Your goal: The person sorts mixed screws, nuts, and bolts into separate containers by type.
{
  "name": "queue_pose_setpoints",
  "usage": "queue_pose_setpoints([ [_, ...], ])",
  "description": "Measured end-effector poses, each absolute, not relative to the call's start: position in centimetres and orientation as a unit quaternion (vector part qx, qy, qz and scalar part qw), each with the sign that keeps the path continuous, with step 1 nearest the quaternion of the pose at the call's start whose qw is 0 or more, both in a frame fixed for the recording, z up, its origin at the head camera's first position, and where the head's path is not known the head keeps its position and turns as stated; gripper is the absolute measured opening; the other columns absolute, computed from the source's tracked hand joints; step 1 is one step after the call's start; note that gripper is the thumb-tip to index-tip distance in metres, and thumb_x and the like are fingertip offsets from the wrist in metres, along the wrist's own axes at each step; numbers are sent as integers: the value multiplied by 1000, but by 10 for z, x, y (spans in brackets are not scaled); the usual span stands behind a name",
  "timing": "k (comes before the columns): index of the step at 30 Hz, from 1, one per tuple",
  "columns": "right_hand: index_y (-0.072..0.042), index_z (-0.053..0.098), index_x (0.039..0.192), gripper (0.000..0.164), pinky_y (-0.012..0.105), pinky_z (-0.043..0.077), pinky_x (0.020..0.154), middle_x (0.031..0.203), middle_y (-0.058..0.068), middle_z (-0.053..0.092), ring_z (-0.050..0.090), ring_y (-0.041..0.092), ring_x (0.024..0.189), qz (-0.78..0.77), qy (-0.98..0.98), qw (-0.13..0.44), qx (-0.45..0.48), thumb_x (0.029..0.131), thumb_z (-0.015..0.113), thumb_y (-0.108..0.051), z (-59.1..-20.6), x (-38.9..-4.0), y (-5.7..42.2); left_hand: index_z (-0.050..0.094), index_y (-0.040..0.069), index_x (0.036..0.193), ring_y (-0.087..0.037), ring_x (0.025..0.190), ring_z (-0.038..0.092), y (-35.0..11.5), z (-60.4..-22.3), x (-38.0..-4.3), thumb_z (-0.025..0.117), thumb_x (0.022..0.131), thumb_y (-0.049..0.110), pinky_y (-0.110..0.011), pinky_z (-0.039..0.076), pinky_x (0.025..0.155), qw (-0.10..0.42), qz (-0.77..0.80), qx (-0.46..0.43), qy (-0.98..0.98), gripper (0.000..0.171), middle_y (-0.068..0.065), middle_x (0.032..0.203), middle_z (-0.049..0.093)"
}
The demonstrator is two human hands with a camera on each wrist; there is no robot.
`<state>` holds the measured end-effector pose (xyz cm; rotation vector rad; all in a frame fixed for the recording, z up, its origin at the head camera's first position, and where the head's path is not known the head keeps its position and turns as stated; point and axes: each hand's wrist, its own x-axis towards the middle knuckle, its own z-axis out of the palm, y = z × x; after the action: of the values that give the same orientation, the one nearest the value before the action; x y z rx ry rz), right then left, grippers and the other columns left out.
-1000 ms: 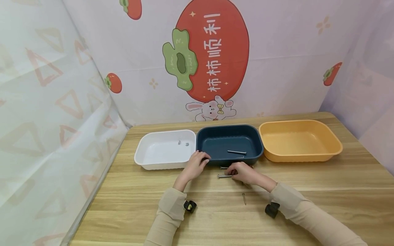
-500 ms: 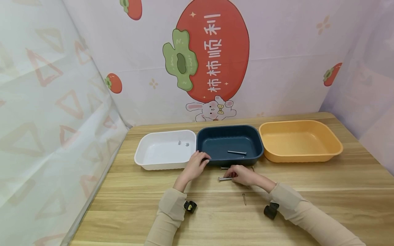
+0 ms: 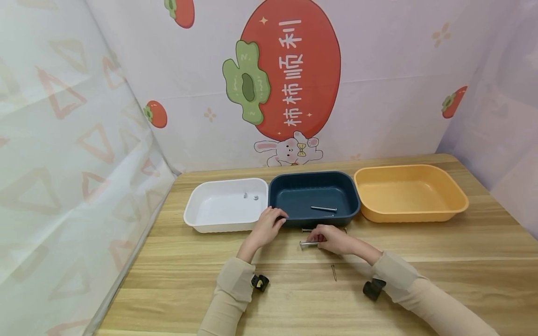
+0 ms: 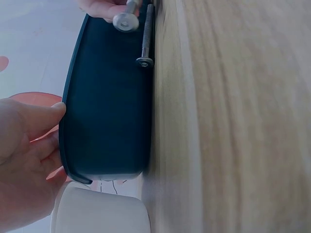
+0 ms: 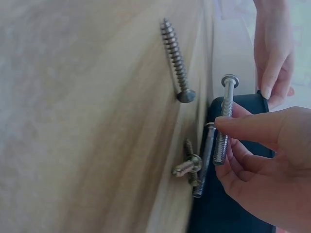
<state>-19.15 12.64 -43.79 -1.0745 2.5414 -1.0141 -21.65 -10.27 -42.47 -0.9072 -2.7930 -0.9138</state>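
Observation:
My left hand [image 3: 265,227] grips the near left rim of the dark blue tray [image 4: 104,107], thumb outside and fingers behind the rim. Between thumb and fingers, my right hand [image 3: 334,240] pinches a silver bolt [image 5: 227,99], its flat head pointing left, just in front of that tray. Another bolt [image 4: 148,36] lies on the table along the tray's front wall. Beside it are short brassy screws [image 5: 188,167], partly overlapping in the right wrist view. A single pointed screw [image 3: 334,272] lies nearer on the table. Inside the dark blue tray rests a long bolt [image 3: 323,208], with another piece barely visible.
On the left, a white tray [image 3: 227,227] touches the dark blue one and holds two small metal nuts [image 3: 255,198]. A yellow tray [image 3: 412,216] stands on the right. Behind the wooden table [image 3: 294,308] hangs a printed cloth [image 3: 378,93].
The bolt in my right hand has shifted slightly nearer and to the right, and its tilt has changed a little. My left hand stays on the dark blue tray's rim.

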Motion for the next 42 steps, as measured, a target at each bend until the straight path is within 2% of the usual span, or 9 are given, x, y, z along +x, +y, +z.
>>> queue_pose_setpoints([
  [14,-6,64,96,26,24,44,66,86,1,54,48,14,76,-352,859,104,-357,79,54,10,-417,-184,134,59,2,96,-25,97,52,-102,-425,-217,50,89,7,-41,22,103,39,-298,-301,-905,13,-9,96,60],
  [22,-2,64,97,28,25,44,66,86,4,55,49,14,75,-346,859,77,-370,76,54,13,-409,-187,140,59,2,96,-26,97,51,-103,-426,-217,50,89,6,-41,25,101,45,-299,-305,-903,12,-9,95,60],
  [29,-3,64,99,25,21,41,60,89,4,56,45,8,71,-348,863,74,-358,79,53,9,-401,-189,144,59,1,95,-27,97,50,-102,-427,-218,50,89,5,-41,25,101,49,-303,-304,-902,12,-10,95,60],
  [33,-4,64,99,25,22,40,60,92,3,56,44,9,73,-349,865,72,-353,81,53,7,-397,-193,148,59,0,96,-27,98,50,-102,-426,-217,50,89,6,-41,23,102,46,-303,-304,-902,13,-10,95,60],
  [42,-5,64,102,24,22,43,61,84,1,51,44,7,68,-341,874,64,-341,82,54,5,-391,-200,152,59,0,96,-26,97,50,-102,-425,-216,50,89,6,-41,25,101,45,-303,-303,-903,13,-10,95,60],
])
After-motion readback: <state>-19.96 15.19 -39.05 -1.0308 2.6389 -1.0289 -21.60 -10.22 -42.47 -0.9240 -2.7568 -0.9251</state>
